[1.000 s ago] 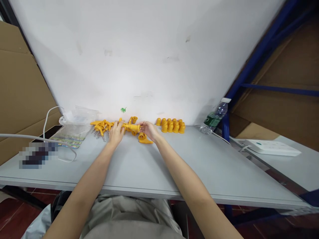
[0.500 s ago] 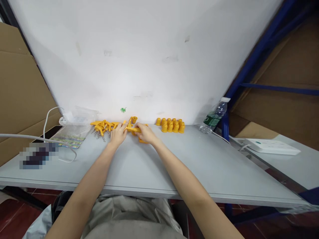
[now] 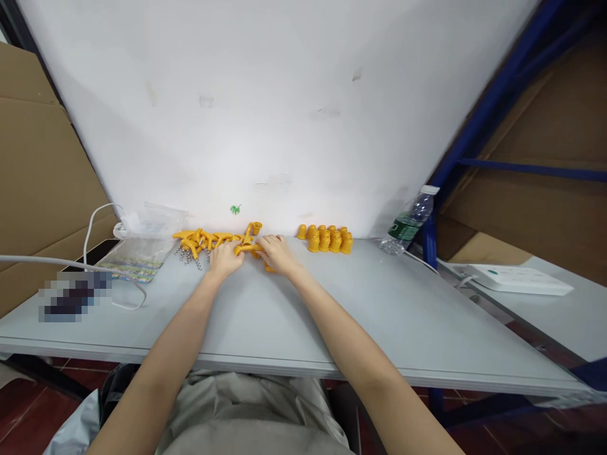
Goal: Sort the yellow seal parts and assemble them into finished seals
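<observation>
Between my two hands lies a yellow plastic piece (image 3: 248, 248), slim and roughly bar-shaped. My left hand (image 3: 224, 258) closes on its left end, and my right hand (image 3: 277, 253) closes on its right end. Fingers hide both ends, so its full shape cannot be made out. Just behind it stand other yellow parts, among them a small yellow cup (image 3: 257, 227). Close to the left hand is a pile of yellow handle-like parts (image 3: 192, 240) with metal springs or screws (image 3: 190, 256) at its front. Another yellow part (image 3: 269, 268) shows partly under my right hand.
Rows of yellow cups (image 3: 325, 239) stand against the white back wall, right of my hands. A plastic bottle (image 3: 410, 222) leans at the far right. On the left lie a clear plastic bag (image 3: 137, 256) and a white cable (image 3: 90, 260). A power strip (image 3: 519, 279) is beyond the right edge.
The yellow piece has turned slightly between my hands, and its left end sits nearer my left fingers. My right fingers are drawn in more. The surrounding parts look the same.
</observation>
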Demonstrator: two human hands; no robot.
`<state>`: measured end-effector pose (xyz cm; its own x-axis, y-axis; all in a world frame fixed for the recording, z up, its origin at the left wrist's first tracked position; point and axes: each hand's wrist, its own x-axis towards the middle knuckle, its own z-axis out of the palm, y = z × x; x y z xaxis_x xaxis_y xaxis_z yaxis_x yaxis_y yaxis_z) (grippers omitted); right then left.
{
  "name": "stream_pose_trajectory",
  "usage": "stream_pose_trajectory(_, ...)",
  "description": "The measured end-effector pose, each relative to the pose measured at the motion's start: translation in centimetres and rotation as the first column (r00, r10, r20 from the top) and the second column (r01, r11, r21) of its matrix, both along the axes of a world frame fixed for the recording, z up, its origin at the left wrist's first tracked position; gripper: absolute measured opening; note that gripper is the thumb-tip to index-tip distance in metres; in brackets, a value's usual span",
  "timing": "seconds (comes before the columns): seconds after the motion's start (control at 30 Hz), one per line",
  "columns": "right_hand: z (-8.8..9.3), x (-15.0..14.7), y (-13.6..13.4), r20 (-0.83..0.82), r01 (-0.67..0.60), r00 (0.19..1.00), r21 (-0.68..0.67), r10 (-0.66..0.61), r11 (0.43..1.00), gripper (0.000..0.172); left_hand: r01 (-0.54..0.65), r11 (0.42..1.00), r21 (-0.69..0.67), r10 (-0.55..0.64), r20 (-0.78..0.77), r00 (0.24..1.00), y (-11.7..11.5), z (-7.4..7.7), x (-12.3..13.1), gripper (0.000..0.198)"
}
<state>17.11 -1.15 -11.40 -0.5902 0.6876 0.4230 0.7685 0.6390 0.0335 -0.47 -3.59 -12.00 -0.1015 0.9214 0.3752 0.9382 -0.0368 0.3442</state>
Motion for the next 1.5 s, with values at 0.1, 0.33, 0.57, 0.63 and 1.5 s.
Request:
stream_pose_trajectory(0.1,-0.3,-0.1,0.1,0.007,-0.018,1.000,-0.048,0.018,0.999,0.028,0.000,1.000,-0.002,0.000,-0.005,1.000,0.1,-0.3,-0.3,0.042)
stream_pose_trajectory(0.33,-0.2,-0.4,-0.2,0.041,0.089,0.995,0.066,-0.092,0.994,0.027,0.012,1.000,-0.001,-0.012,-0.004,1.000,0.3,-0.4,-0.1,0.041)
stream_pose_trajectory(0.57,-2.7,2.8,3.5,-0.342,0.218,0.923,0.092,-0.175,0.972,0.027,-0.046,0.999,-0.020,0.047,0.031,0.998,0.9,-0.5,-1.0,0.033)
stream_pose_trajectory(0.63,-4.2,4.0,5.0,-0.533,0.212,0.826,-0.007,-0.183,0.977,0.026,-0.074,0.997,-0.028,0.075,0.034,0.997,1.1,-0.7,-1.3,0.031)
stream_pose_trajectory(1.5,-7.9,6.3,6.5,-0.533,0.327,0.678,-0.397,-0.506,0.857,0.092,-0.085,0.969,0.231,-0.027,0.445,0.895,1.9,-1.8,-2.5,0.041)
